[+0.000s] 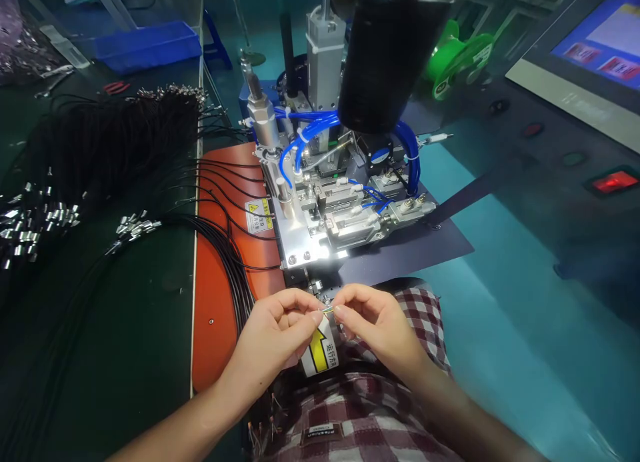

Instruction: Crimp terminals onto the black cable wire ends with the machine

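Close in front of my body, my left hand [285, 325] and my right hand [373, 319] meet with thumbs and forefingers pinched. Between the fingertips run thin coloured wires [327, 309], greenish and white, gripped from both sides. Just beyond my fingers is the front edge of a metal machine [320, 229] with small cylinders and blue air tubes [320, 123]. Below the wires shows a white label with a yellow arrow [318, 347]. A bundle of black cables [225, 249] curves past my left hand over the orange-red board [215, 342]; its lower end is partly hidden.
Heaps of black cables [115, 129] with shiny metal ends lie on the dark table [150, 315] at left. A blue tray [147, 47] stands behind them. A black cylinder [385, 62] hangs over the machine. At right are a green spool [460, 59] and a control panel with a screen [600, 49].
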Motion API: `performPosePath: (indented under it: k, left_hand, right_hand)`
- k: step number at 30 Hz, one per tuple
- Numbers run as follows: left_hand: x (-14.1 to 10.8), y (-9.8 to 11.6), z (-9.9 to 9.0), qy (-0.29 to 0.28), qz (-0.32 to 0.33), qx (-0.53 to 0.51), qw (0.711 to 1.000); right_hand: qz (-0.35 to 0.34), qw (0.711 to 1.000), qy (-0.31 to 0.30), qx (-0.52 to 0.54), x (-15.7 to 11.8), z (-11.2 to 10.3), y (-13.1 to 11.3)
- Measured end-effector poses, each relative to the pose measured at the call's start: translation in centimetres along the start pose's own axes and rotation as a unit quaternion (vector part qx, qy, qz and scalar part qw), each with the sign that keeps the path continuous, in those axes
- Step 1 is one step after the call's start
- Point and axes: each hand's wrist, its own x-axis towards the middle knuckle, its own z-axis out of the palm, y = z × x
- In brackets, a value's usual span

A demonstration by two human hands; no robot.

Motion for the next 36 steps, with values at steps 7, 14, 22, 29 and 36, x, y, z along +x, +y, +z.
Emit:
performPosePath:
  k: [7,14,22,29,36]
  left_hand:
    - [0.06,-0.08,-0.17,-0.011,0.012,0.018,1.0]
    - [0.01,-0.34,-0.38,-0.024,0.012,0.016,1.0]
    - [0.19,-0.57,-0.67,-0.043,0.011,-0.001,0.999]
    - [-0.02,-0.3,-0.85,-0.061,-0.003,0.012,0.998]
    - [0.05,0.01,-0.61,-0.062,0.002,0.042,0.997]
  right_hand:
    - [-0.005,1.0,-0.015,0.019,0.22,0.02,0.17]
    - [0.008,0.998,-0.037,0.049,0.18,-0.03,0.49]
    - [0.021,0.995,-0.064,0.077,0.22,0.1,0.87]
    - [0.024,0.991,-0.103,0.082,0.32,-0.05,0.95]
    - [0.005,0.992,-0.12,0.032,0.59,-0.51,0.43]
